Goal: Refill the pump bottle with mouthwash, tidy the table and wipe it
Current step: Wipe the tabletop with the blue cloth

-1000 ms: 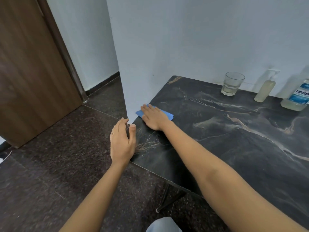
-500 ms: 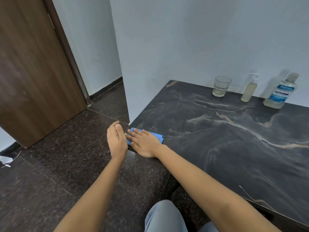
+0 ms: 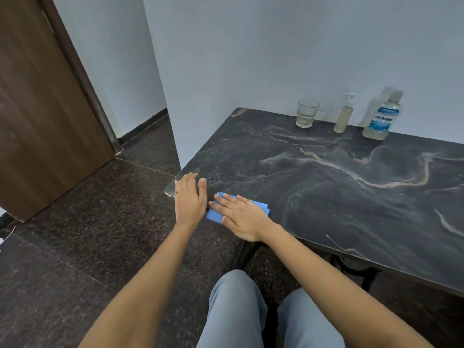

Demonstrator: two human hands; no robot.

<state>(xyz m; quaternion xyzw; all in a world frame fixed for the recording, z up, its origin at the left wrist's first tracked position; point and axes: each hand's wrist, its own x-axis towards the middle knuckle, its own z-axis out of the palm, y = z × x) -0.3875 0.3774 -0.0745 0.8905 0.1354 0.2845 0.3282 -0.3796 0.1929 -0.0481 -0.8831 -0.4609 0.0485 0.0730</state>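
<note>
Right hand (image 3: 242, 217) lies flat, fingers spread, pressing a blue cloth (image 3: 214, 215) onto the near-left corner of the dark marbled surface (image 3: 339, 192). Left hand (image 3: 189, 198) stands edge-on beside it at the rim, fingers together. Dark speckled floor (image 3: 75, 234) below. Along the white wall (image 3: 276, 46): glass (image 3: 307, 113), pump bottle (image 3: 344, 114), mouthwash (image 3: 382, 116). Wooden door (image 3: 42, 109) far left.

Both hands (image 3: 216, 209) flat, fingers extended
</note>
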